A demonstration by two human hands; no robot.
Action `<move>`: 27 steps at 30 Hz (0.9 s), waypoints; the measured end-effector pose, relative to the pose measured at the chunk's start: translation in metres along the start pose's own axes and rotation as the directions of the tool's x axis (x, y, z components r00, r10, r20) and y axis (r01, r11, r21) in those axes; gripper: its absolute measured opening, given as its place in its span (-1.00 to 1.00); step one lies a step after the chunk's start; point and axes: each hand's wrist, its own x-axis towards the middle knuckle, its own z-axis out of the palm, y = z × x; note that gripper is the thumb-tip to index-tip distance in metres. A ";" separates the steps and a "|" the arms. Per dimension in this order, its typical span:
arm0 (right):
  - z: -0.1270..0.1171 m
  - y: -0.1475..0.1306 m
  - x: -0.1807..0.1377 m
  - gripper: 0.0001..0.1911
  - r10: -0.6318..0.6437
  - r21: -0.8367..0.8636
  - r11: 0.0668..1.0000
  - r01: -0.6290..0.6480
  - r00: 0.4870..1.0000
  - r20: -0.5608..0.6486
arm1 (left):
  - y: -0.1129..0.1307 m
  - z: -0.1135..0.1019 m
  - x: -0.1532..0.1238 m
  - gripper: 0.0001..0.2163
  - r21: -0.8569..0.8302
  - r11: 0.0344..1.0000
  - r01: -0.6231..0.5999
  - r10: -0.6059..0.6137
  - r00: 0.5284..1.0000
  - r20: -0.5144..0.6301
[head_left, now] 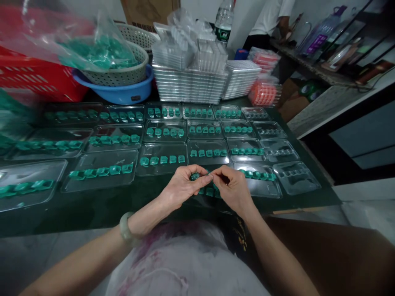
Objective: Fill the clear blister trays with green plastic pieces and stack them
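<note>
My left hand is closed, thumb and forefinger pinched, with a green translucent faceted piece showing inside the curl of its fingers. Against its fingertips presses my right hand, also pinched; whatever sits between the two sets of fingertips is too small and covered to make out. More green pieces lie directly beneath both hands, partly hidden. To the right is a clear plastic tray with a row of green pieces. Left of my hands, another clear tray carries a similar row.
Rows of clear trays cover the dark green table. Behind them stand stacked clear trays, a blue basin under a grey basket, a bag of green pieces, and a red basket. A person is at the back.
</note>
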 end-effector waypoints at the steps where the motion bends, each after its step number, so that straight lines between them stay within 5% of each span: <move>1: 0.001 0.000 -0.001 -0.84 0.018 0.027 0.999 -0.018 1.000 0.001 | 0.000 0.001 0.000 -0.74 0.029 1.000 -0.011 0.011 1.000 0.001; 5: 0.001 0.004 -0.002 -0.79 0.100 0.153 0.983 -0.103 0.995 0.025 | -0.002 0.002 -0.003 -0.81 0.268 0.942 -0.202 0.230 0.970 -0.075; 7: 0.001 0.008 -0.001 -0.79 0.125 0.190 0.973 -0.132 0.991 0.049 | -0.004 0.001 -0.006 -0.82 0.413 0.824 -0.389 0.453 0.889 -0.065; 10: -0.002 0.012 0.002 -0.80 0.140 0.249 0.954 -0.167 0.983 0.122 | -0.006 -0.003 -0.009 -0.79 0.523 0.610 -0.594 0.620 0.770 0.152; 16: -0.003 0.014 0.006 -0.75 0.242 0.354 0.875 -0.329 0.932 0.268 | -0.003 -0.016 -0.009 -0.80 0.631 0.421 -0.652 0.480 0.750 0.455; 27: 0.000 0.017 0.008 -0.77 0.326 0.328 0.833 -0.446 0.874 0.362 | 0.004 -0.015 -0.006 -0.71 0.716 0.210 -0.666 0.349 0.735 0.581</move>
